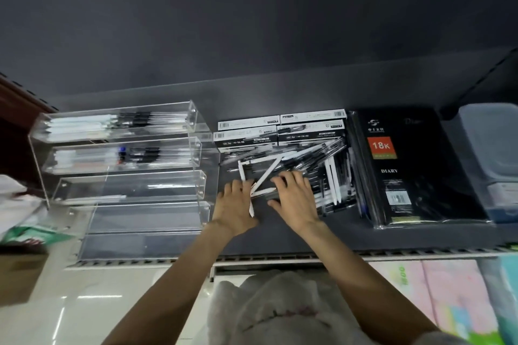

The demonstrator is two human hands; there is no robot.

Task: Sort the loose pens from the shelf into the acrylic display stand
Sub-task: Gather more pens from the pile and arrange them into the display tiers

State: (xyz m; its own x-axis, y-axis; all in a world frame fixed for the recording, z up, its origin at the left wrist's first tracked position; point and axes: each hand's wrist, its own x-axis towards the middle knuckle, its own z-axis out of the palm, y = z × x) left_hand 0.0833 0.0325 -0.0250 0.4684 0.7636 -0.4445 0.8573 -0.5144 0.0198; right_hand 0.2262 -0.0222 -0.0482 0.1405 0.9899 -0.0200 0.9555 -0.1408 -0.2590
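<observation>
while both hands worked at the near edge of the loose pens on the shelf, the left hand held a white pen between its fingers, long axis running away from the person. the right hand lay spread, fingers resting on the pile and on another white pen lying slantwise. the acrylic display stand stood just left of the hands, its trays running crosswise, so the left hand was nearer; its upper two tiers held pens.
</observation>
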